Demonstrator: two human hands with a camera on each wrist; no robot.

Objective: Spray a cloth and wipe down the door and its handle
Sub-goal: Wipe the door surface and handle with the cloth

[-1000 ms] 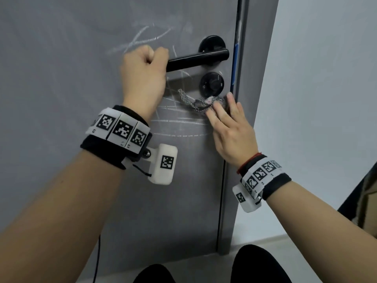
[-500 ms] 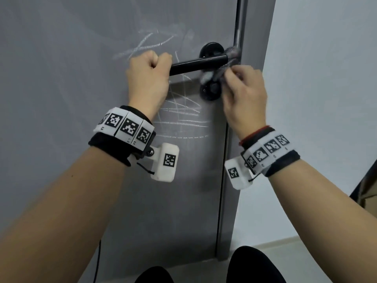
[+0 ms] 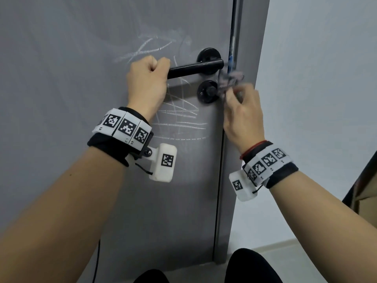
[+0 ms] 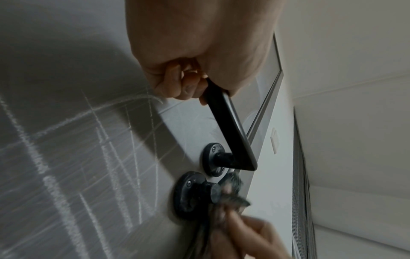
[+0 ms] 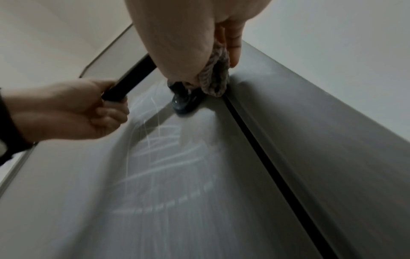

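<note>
Around the handle, biggest item first: door [image 3: 81, 58], grey slab, rigid and hinged, so I'd expect it to swing under wipe pressure unless braced; white chalky scribbles [image 3: 179, 115] sit above and below the handle, not yet wiped off. Handle [image 3: 195, 69] is a black lever, hard, smooth, probably slick once damp; long axis near horizontal, rising slightly toward its rosette by the door edge, free end pointing away from that edge. Left hand [image 3: 146, 78] has its grip wrapped round the free end, fingers curled under the bar in the left wrist view, which looks like the right bracing point. Lock knob [image 3: 208, 91], black, round, sits directly below the handle's rosette. Right hand [image 3: 242, 111] is just below and edge-side of the handle, grip pinching the cloth [image 3: 229, 80], bunched and motion-blurred, touching or nearly touching the lock knob. Cloth is soft, light, floppy, no real axis when wadded; best held bunched against the fingertips so a pad faces the metal.
</note>
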